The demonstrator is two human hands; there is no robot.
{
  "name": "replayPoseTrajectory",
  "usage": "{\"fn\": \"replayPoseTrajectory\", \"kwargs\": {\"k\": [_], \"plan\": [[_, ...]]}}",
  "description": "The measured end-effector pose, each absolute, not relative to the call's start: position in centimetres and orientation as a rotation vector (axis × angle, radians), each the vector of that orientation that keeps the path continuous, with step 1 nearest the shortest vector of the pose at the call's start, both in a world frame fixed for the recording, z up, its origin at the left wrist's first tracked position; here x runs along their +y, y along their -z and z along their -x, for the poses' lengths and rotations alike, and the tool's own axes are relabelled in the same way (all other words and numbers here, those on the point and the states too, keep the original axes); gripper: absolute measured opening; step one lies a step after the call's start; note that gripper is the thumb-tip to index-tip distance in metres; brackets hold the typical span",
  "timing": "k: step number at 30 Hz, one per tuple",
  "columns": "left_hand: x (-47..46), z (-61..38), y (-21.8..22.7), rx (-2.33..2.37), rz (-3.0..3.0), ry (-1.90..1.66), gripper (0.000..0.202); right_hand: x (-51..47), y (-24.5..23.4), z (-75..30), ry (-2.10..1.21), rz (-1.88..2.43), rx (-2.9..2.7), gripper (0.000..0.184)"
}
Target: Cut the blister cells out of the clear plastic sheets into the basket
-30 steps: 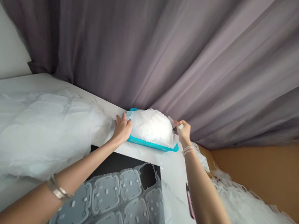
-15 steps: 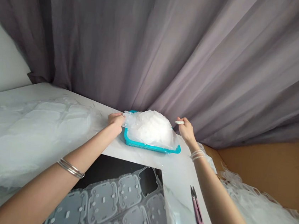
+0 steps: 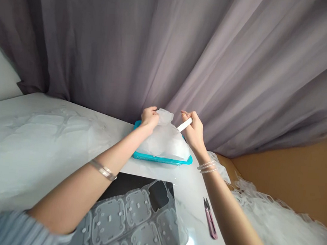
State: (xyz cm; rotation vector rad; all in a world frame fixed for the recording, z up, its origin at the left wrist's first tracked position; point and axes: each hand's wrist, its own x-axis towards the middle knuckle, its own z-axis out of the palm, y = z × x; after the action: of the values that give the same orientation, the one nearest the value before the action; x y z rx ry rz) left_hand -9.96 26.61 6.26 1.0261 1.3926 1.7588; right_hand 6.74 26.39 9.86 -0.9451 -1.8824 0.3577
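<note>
A heap of clear moulded plastic sheets (image 3: 164, 144) sits on a teal plastic tray (image 3: 162, 159), and its lower edges hang over the tray's rim. My left hand (image 3: 150, 118) pinches a lifted fold at the top of the heap. Just to the right, my right hand (image 3: 194, 131) grips a small white stick (image 3: 184, 124) that points left toward the heap. Its tip is close to the plastic, and I cannot tell if they touch. The tray's back rim is hidden behind the heap and hands.
The tray stands on a white marble-patterned table (image 3: 152, 171). Pink-handled thread snips (image 3: 210, 219) lie to the right. More clear sheets (image 3: 32, 151) cover the left table, grey moulded sheets (image 3: 132, 220) lie below, and a curtain (image 3: 130, 49) hangs behind.
Both hands have moved closer together above the heap. My left hand has gone from the heap's left edge to its top and raised a fold. The white stick now tilts toward the heap.
</note>
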Motion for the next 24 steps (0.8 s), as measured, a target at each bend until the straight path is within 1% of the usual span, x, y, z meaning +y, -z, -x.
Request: {"fn": "replayPoseTrajectory", "kwargs": {"k": [3, 6, 9, 11, 15, 17, 20, 24], "plan": [[26.8, 8.7, -5.4, 1.586, -1.416, -1.55, 0.036, 26.9, -9.0, -7.1, -0.369, 0.967, -1.946, 0.025], [26.3, 8.9, -4.1, 1.669, -1.759, -1.319, 0.034, 27.8, -7.4, -6.9, -0.409, 0.96, -2.069, 0.023], [26.2, 9.8, -3.2, 1.716, -1.984, -1.098, 0.031, 28.6, -4.9, -6.2, -0.445, 0.962, -2.175, 0.016], [26.4, 10.3, -2.9, 1.753, -2.067, -0.996, 0.033, 28.9, -3.2, -5.8, -0.443, 0.976, -2.195, 0.013], [26.5, 10.4, -3.0, 1.835, -2.148, -0.952, 0.039, 29.0, -1.1, -5.5, -0.409, 0.982, -2.157, 0.025], [26.1, 10.3, -3.2, 1.867, -2.168, -0.977, 0.042, 29.1, -1.4, -5.5, -0.428, 0.978, -2.138, 0.025], [25.2, 10.4, -3.4, 1.851, -2.216, -0.992, 0.045, 29.4, -3.2, -5.8, -0.513, 0.959, -2.105, 0.019], [24.1, 11.0, -3.7, 1.784, -2.29, -0.981, 0.049, 29.1, -6.5, -7.2, -0.611, 0.925, -2.019, 0.023]]}}
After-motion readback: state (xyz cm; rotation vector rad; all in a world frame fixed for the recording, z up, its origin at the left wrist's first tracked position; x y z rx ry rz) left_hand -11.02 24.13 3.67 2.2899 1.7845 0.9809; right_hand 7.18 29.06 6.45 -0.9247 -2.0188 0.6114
